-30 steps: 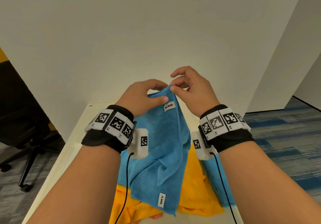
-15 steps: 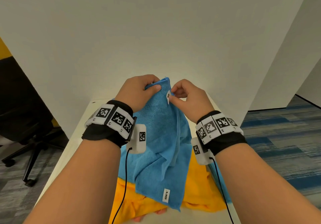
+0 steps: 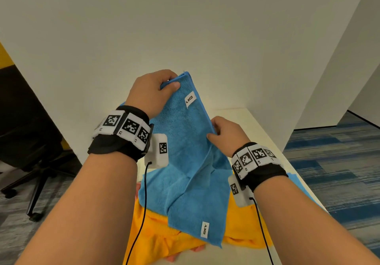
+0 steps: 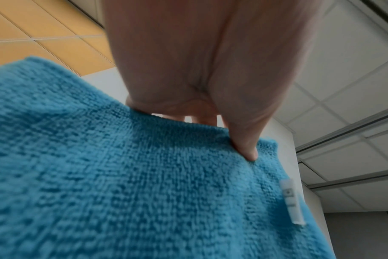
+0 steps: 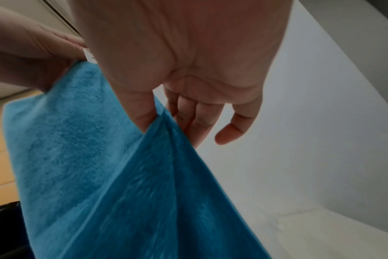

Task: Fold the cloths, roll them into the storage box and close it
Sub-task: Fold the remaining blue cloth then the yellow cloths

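Note:
A blue cloth (image 3: 185,151) hangs doubled in the air above the table, with a white label near each end. My left hand (image 3: 164,85) pinches its top corners, thumb in front and fingers behind; the left wrist view shows the thumb pressed into the blue cloth (image 4: 166,184). Lower down, my right hand (image 3: 213,133) pinches the cloth's right edge between thumb and forefinger; in the right wrist view the other fingers (image 5: 233,126) hang loose beside the blue cloth (image 5: 100,166). An orange cloth (image 3: 156,234) lies crumpled underneath. No storage box shows.
The white table (image 3: 257,124) runs to a white wall straight ahead. Another blue cloth (image 3: 296,182) lies at the table's right edge and a pink cloth (image 3: 197,249) peeks out beneath the orange one. A black office chair (image 3: 26,141) stands on the left, on carpet.
My right hand has let go of the top corner and slid down the cloth's right edge. The left hand has stayed up with the top corners, and the cloth now hangs lower and doubled.

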`<move>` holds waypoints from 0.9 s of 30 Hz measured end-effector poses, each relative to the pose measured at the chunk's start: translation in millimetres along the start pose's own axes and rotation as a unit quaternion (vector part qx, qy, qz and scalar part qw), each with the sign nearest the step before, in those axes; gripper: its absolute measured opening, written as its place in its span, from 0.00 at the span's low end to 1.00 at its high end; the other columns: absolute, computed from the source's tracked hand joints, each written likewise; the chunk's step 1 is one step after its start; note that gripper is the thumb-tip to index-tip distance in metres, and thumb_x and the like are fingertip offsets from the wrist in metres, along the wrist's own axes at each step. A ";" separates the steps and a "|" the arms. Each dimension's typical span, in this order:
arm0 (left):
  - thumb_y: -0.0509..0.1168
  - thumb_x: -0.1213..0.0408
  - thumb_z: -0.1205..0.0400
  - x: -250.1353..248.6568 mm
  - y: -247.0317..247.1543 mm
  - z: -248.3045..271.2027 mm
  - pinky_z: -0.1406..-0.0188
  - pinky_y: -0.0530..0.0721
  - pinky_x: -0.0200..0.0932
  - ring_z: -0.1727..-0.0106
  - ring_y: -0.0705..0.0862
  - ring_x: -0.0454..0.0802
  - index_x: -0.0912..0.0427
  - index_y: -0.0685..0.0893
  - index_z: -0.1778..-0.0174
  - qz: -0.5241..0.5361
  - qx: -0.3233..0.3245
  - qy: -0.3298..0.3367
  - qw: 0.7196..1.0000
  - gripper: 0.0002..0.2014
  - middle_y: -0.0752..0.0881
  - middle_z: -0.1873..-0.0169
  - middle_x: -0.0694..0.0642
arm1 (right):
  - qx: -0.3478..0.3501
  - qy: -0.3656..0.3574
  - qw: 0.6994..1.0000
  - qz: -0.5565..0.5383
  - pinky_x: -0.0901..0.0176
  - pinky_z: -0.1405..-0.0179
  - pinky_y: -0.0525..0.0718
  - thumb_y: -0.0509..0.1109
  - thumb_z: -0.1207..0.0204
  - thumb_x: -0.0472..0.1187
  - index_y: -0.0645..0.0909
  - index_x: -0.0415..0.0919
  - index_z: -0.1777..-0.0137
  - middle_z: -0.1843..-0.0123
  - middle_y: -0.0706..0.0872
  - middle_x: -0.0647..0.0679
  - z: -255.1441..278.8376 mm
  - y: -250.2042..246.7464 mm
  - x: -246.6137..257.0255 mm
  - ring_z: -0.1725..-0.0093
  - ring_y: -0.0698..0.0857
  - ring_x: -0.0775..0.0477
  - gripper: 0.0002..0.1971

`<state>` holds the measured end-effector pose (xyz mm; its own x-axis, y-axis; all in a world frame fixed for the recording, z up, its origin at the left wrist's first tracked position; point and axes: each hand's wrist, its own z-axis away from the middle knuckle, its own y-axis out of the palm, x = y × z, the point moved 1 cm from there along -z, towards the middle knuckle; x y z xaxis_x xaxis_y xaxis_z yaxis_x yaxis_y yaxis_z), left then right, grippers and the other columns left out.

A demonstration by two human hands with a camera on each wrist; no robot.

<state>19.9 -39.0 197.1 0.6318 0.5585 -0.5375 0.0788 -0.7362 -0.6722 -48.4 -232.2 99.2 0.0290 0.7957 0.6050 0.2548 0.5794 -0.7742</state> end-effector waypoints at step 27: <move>0.61 0.57 0.16 50.7 -39.2 -3.3 0.58 0.75 0.42 0.59 0.77 0.47 0.52 0.85 0.49 0.020 -0.105 -0.029 0.994 0.08 0.81 0.63 0.47 | 0.064 0.123 0.990 -0.016 0.67 0.70 0.69 0.74 0.27 0.42 0.71 0.48 0.63 0.63 0.77 0.54 24.5 66.9 -32.0 0.67 0.73 0.58 0.13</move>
<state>51.5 16.9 197.9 0.5921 0.5445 -0.5941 0.2179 -0.8179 -0.5325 -55.9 -214.6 23.5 0.2607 0.7184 0.6449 0.1347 0.6344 -0.7612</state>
